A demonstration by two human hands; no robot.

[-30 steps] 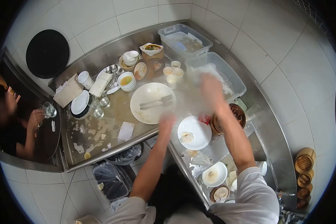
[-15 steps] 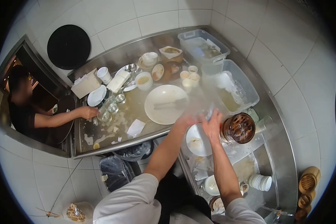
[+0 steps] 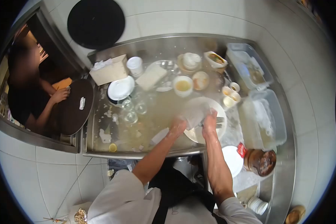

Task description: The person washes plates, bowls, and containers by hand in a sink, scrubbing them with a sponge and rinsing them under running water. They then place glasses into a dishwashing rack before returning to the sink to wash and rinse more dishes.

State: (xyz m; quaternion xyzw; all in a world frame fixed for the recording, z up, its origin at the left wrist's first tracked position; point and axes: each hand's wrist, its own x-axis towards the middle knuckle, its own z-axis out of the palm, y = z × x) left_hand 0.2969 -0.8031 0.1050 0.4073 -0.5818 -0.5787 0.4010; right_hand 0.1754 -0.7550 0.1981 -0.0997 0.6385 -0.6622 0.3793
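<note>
My left hand [image 3: 179, 127] is at the left edge of a blurred whitish thing [image 3: 196, 115], its fingers closed on that edge. On the other side, my right hand [image 3: 210, 120] is closed at the same whitish thing, over a large white plate [image 3: 212, 105]. A fork [image 3: 220, 120] lies on the plate beside my right hand. Motion smears the held thing, so I cannot make out what it is. Below the large plate sits a smaller white plate [image 3: 232, 161], with a red packet [image 3: 241, 150] at its edge.
Glasses [image 3: 130, 116], stacked bowls [image 3: 183, 86] and small cups [image 3: 231, 98] stand on the wet steel counter. Plastic tubs [image 3: 280, 123] line its right side, near a brown pot [image 3: 260, 162]. A person [image 3: 24, 82] is at the hatch with a round tray [image 3: 78, 106].
Both my hands have moved from beside the tub to over the large plate. The view has shifted right-to-left. The other person's hand has drawn back from the glasses to the tray.
</note>
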